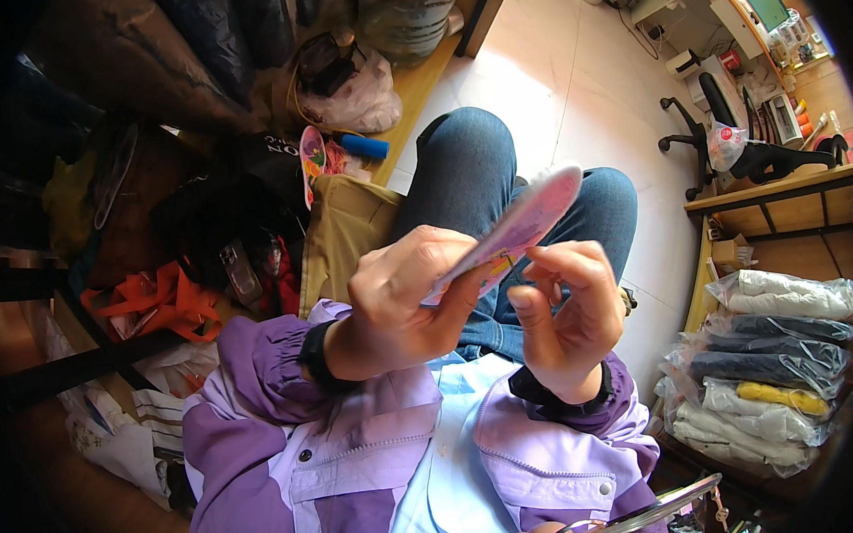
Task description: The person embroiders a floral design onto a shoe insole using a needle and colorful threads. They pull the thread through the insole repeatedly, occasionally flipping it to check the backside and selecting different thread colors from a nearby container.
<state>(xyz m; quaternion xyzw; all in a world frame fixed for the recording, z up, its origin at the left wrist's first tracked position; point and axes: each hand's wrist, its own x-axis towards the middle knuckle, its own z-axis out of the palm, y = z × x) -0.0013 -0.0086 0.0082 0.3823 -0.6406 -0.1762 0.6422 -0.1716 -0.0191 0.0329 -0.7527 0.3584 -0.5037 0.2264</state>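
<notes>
My left hand (403, 300) grips a shoe insole (536, 214) with a pink, purple and yellow pattern, its thumb on the patterned face. The insole is tilted up over my lap, its far end pointing away to the right. From its face sticks a thin dark piece, apparently a needle (511, 260). Close beside that, my right hand (573, 309) has its thumb and forefinger apart, with the forefinger near the insole's edge. Whether a thread runs between these fingers is too small to tell. A second patterned insole (313, 160) lies to the left, beyond a khaki cloth (345, 224).
A blue cylinder (364, 146), pink threads (334, 161) and a white plastic bag (360, 100) lie on the wooden shelf at left. A phone (241, 272) rests among dark cloth and an orange strap bag (157, 299). Bagged folded clothes (771, 353) are stacked at right, below an office chair (709, 136).
</notes>
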